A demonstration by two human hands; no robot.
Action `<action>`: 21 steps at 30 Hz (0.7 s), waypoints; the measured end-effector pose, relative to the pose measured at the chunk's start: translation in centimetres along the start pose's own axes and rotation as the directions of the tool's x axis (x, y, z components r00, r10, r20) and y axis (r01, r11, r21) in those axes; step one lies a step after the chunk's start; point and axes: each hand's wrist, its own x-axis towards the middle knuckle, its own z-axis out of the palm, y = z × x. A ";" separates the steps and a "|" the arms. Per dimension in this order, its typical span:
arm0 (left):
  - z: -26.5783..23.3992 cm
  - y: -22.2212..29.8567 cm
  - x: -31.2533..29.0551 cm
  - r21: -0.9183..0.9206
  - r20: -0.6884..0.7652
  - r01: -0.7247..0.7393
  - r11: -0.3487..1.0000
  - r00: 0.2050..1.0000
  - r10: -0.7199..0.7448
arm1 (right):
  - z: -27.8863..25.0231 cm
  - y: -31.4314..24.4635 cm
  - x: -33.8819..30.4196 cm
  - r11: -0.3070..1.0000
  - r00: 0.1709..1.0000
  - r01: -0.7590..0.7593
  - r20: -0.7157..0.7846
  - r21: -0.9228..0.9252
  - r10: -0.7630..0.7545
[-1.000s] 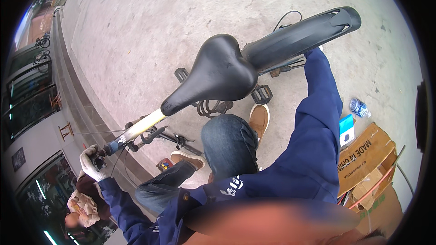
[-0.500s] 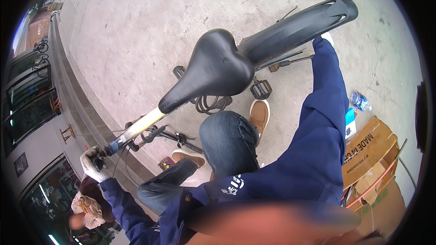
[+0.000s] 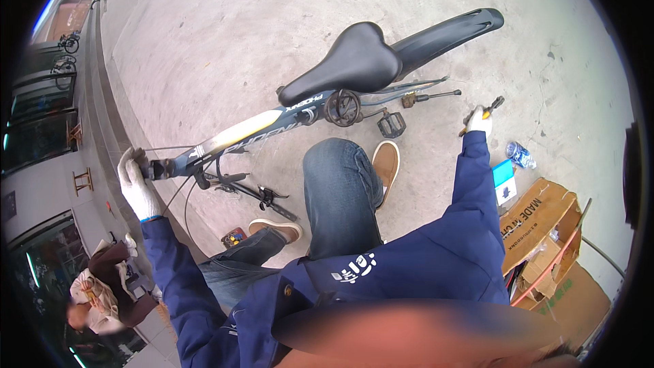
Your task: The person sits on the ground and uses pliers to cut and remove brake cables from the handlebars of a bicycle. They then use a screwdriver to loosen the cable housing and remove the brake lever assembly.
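Note:
A dark bicycle frame (image 3: pixel 245 129) with a yellow-white stripe lies across the view, its front end to the left. My left hand (image 3: pixel 133 180), in a white glove, holds the frame's front end, with the fingers partly hidden behind it. On the frame are a black saddle (image 3: pixel 354 61), a chainring (image 3: pixel 343 108) and a pedal (image 3: pixel 392 125). A black rear fender (image 3: pixel 446 41) reaches to the upper right. Right of the frame's rear end, my gloved right hand (image 3: pixel 479 121) is closed round a yellow-handled hand tool (image 3: pixel 496 104) with a dark head; its exact kind is unclear.
A crushed blue can or bottle (image 3: pixel 520 155), a blue-and-white box (image 3: pixel 504 180) and an opened cardboard box (image 3: pixel 538 221) lie at right. Loose handlebar parts (image 3: pixel 262 195) rest near my left shoe. A person (image 3: pixel 99 296) sits at lower left, by steps and shopfronts.
The bicycle has tilted away, so its frame side and chainring now show and the saddle sits lower. My right hand has come out from behind the fender, showing the tool.

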 end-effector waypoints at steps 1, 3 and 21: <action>-0.4 0.2 -0.7 -0.040 -0.039 -0.026 0.999 0.999 0.025 | -0.9 -0.5 -2.6 1.000 1.000 0.001 0.019 0.027 -0.002; -2.2 0.3 -3.2 -0.073 -0.101 -0.072 0.995 0.993 0.065 | -2.0 -1.9 -8.3 0.999 0.998 0.002 0.069 0.035 -0.004; -11.5 -8.4 -27.3 -0.605 -0.139 0.166 0.779 0.941 -0.308 | 16.2 -28.9 -59.2 0.856 0.152 -0.102 0.858 0.507 -0.491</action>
